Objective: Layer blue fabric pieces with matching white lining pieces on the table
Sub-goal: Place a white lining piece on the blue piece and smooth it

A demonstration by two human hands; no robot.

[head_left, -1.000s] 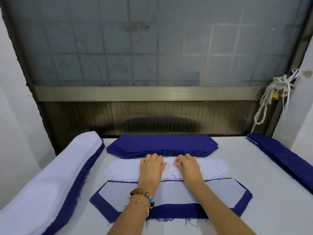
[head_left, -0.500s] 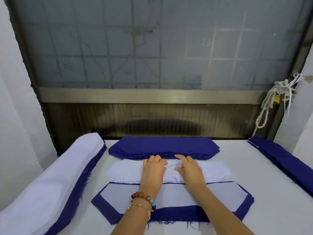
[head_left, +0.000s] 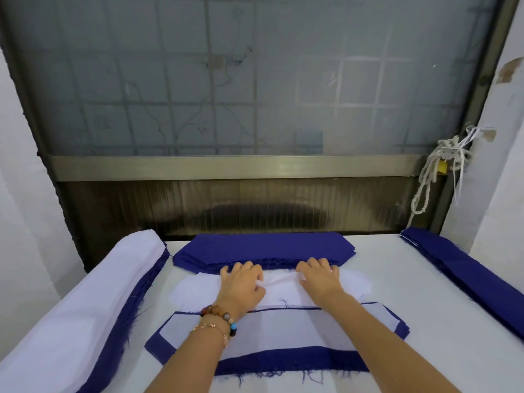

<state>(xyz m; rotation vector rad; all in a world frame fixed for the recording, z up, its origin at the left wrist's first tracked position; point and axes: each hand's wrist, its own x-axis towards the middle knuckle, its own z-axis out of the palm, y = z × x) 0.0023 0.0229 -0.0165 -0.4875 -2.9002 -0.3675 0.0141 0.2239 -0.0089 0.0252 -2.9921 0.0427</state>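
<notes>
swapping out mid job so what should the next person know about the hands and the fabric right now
Left hand and right hand: both pinch the white lining piece near its middle, and the cloth bunches between them.
The blue stack lies just behind it. The layered stack, white on blue, lies just in front.
Done: at least one blue piece is topped with lining.
Left: probably pair this lining with a blue piece, then work through the blue stack.

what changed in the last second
The left hand and right hand drew slightly apart on the white lining piece and now seem to pinch it, rucking it up between them. The blue stack behind and the layered piece in front stayed put.
</notes>
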